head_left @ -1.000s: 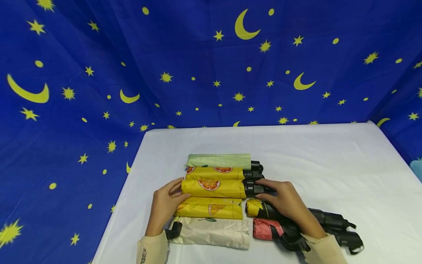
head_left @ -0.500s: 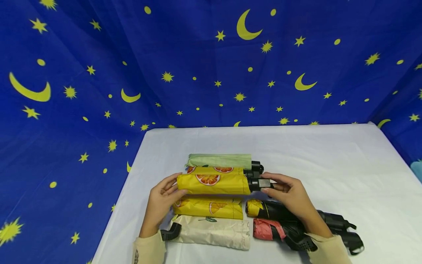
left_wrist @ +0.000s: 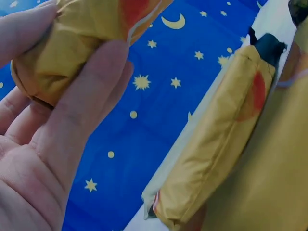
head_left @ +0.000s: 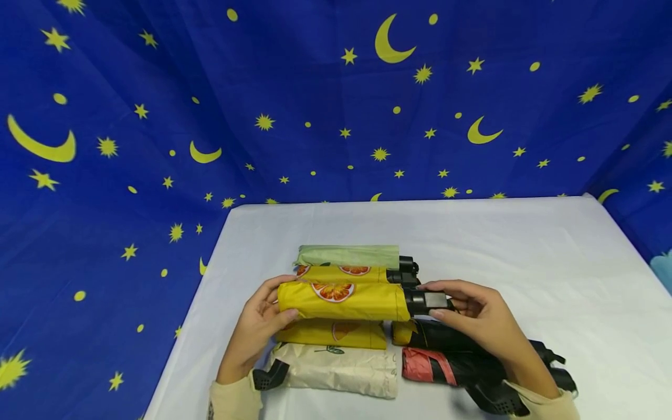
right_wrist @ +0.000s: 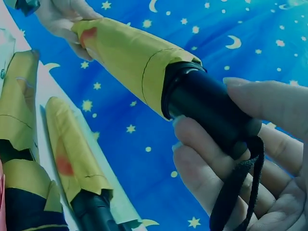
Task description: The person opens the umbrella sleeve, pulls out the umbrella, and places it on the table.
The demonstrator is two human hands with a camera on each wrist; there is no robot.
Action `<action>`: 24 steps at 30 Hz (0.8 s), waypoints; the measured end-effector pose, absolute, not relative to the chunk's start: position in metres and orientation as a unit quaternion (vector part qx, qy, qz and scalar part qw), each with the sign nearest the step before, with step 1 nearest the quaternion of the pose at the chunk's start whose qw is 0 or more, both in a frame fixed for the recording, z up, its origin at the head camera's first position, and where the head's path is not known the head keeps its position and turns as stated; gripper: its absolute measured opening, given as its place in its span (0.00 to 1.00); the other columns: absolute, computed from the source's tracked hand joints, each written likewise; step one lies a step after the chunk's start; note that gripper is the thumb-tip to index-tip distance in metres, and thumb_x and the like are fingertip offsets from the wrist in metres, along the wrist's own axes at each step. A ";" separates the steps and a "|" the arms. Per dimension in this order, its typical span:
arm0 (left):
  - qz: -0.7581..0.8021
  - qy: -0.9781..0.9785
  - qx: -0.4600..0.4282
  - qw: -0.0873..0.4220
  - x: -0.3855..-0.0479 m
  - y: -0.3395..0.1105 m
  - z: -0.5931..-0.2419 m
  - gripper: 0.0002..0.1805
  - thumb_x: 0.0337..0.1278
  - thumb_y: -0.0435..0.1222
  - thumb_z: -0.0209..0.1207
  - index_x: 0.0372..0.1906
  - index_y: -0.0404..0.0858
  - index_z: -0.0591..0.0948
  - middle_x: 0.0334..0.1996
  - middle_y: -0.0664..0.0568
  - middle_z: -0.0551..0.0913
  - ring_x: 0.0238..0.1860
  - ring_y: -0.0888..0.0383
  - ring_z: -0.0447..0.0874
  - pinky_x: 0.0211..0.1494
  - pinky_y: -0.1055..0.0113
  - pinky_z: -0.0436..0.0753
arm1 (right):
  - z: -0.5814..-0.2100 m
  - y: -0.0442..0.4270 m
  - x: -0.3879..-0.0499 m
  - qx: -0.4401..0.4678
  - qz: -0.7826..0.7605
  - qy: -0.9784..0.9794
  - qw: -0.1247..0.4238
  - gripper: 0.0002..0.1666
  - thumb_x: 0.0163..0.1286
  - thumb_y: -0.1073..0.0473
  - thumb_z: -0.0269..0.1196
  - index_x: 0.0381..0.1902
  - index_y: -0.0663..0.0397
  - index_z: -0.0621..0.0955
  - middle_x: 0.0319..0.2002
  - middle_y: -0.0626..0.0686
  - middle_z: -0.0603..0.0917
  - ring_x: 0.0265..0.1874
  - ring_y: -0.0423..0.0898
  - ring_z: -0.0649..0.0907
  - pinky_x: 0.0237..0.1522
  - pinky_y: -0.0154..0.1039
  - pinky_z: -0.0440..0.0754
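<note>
A folded yellow umbrella with an orange-slice print (head_left: 343,301) is held level above the other umbrellas. My left hand (head_left: 257,326) pinches its cloth end; the left wrist view shows thumb and fingers (left_wrist: 72,96) around that end. My right hand (head_left: 483,315) grips the black handle (right_wrist: 207,106), its strap hanging over the fingers in the right wrist view. Behind it lie another yellow umbrella (head_left: 373,274) and a pale green one (head_left: 349,255). In front are a yellow umbrella (head_left: 336,334) and a cream one (head_left: 336,370).
At the right front lie a black umbrella with a yellow end (head_left: 441,336) and a black one with a red end (head_left: 427,366), partly under my right forearm. The white tabletop (head_left: 472,233) meets a blue curtain with stars and moons (head_left: 315,76).
Both hands have lifted the orange-slice umbrella off the row, then moved it slightly right and nearer to me. The other umbrellas have stayed in place.
</note>
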State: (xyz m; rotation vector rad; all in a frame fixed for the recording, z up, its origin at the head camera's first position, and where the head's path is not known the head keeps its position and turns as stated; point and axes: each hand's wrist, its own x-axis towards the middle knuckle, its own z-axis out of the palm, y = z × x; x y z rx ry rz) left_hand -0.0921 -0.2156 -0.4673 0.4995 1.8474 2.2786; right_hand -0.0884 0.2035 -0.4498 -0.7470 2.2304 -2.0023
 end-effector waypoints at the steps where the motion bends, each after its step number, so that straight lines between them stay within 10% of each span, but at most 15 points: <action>1: 0.763 0.615 0.176 0.086 -0.092 -0.215 -0.466 0.30 0.69 0.20 0.56 0.73 0.30 0.64 0.65 0.35 0.74 0.56 0.48 0.82 0.52 0.60 0.86 | -0.448 0.205 -0.087 -0.245 -0.654 0.715 0.033 0.25 0.66 0.79 0.65 0.61 0.67 0.80 0.58 0.57 0.84 0.41 0.44 0.88 0.31 0.39 0.87; 24: 0.717 0.650 0.212 0.136 -0.093 -0.197 -0.450 0.30 0.60 0.22 0.67 0.67 0.29 0.73 0.62 0.31 0.71 0.55 0.43 0.83 0.51 0.57 0.87 | -0.454 0.207 -0.071 -0.206 -0.650 0.730 0.040 0.25 0.65 0.73 0.70 0.60 0.62 0.83 0.56 0.55 0.86 0.41 0.48 0.88 0.36 0.43 0.89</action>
